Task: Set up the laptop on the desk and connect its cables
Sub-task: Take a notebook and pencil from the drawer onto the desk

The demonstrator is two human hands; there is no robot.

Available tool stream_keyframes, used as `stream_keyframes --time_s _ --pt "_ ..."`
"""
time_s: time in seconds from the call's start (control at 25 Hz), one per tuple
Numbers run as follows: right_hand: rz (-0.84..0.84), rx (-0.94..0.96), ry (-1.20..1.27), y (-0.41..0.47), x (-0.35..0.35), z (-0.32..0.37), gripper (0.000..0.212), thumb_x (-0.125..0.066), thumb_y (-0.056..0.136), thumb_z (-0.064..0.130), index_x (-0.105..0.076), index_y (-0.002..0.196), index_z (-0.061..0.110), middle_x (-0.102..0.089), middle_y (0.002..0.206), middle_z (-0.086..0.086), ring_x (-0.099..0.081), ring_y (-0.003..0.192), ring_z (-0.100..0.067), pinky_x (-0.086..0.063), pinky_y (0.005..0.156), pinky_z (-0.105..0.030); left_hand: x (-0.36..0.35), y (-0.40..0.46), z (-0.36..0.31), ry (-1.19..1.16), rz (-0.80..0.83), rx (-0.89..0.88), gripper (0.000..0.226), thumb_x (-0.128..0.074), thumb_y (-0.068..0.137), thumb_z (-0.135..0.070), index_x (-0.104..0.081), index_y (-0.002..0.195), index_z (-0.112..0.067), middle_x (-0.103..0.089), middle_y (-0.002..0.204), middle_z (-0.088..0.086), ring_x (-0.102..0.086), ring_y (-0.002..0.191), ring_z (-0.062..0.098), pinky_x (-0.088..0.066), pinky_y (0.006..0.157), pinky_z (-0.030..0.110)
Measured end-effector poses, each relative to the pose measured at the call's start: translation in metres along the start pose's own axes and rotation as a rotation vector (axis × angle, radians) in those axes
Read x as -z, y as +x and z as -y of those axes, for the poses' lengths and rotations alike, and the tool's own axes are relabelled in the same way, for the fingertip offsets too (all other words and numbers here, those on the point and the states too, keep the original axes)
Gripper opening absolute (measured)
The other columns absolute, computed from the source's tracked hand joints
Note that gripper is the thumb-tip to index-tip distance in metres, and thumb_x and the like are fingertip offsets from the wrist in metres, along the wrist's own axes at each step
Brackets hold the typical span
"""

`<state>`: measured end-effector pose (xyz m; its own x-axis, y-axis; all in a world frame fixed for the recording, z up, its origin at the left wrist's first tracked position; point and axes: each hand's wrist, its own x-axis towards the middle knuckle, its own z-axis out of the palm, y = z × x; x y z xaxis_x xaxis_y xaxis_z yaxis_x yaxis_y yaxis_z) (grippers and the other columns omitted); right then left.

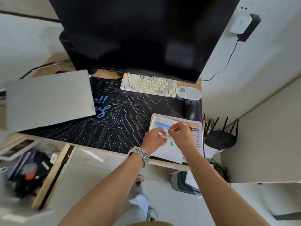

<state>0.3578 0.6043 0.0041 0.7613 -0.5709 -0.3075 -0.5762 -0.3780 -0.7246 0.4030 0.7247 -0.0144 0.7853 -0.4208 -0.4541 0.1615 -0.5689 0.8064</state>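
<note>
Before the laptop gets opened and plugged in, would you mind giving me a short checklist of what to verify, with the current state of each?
1. Laptop on the desk: ok, lid closed, lying at the left, partly on the desk mat.
2. Hands free: not ok, left hand and right hand pinch a small white item over the booklet.
3. Space on the mat: ok, its middle is bare.
4. Laptop cable plugged in: cannot tell.
5. Keyboard out of the way: ok, under the monitor.
</note>
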Motion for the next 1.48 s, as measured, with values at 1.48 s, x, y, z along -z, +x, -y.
stream_keyframes --time_s 1.48 --pt "0.820 0.626 -0.375 -0.309 -0.474 0.218 0.013 -0.068 0.080 0.024 -0.066 0.093 0.019 -0.068 0.089 0.003 -0.064 0.088 -0.017 -0.055 0.080 -0.035 0.372 -0.317 0.369 -0.273 -0.843 0.490 0.009 -0.067 0.078 -0.024 -0.065 0.087 -0.023 -0.070 0.094 0.000 -0.066 0.090 0.022 -0.055 0.085 0.039"
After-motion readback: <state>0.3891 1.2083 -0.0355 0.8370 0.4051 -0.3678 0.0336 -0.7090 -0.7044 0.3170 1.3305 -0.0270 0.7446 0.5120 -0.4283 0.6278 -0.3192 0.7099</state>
